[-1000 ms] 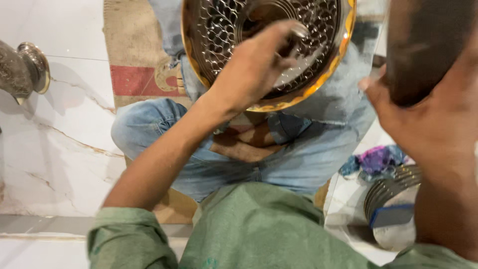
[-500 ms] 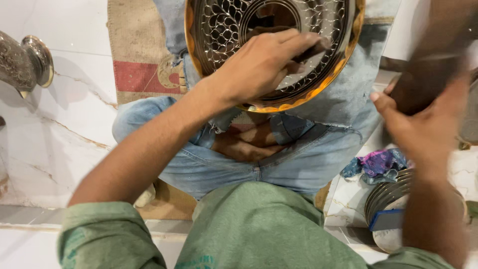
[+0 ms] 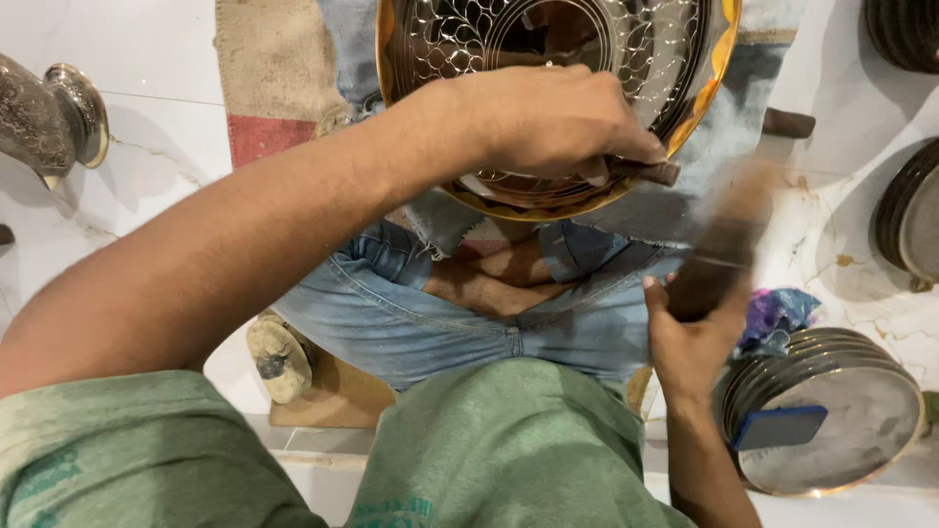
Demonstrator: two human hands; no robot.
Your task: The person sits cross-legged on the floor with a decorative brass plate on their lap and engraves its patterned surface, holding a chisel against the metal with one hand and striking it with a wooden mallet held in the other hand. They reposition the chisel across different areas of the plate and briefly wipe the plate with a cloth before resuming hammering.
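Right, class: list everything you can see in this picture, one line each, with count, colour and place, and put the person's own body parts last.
Engraved round metal plate: one, gold-rimmed, top centre on the lap.
Dark wooden mallet: one, brown, blurred, right of centre.
Thin dark tool: one, brown, on the plate's lower edge.
Stack of plain metal plates: one stack, silver-grey, lower right floor.
Blue flat block: one, on that stack.
Crumpled cloth: one, purple and blue, beside the stack.
Ornate metal vessel: one, dull silver, upper left floor.
Woven mat: one, tan with a red stripe, under the legs.
Left hand: fingers grip the thin tool.
Right hand: grips the mallet.
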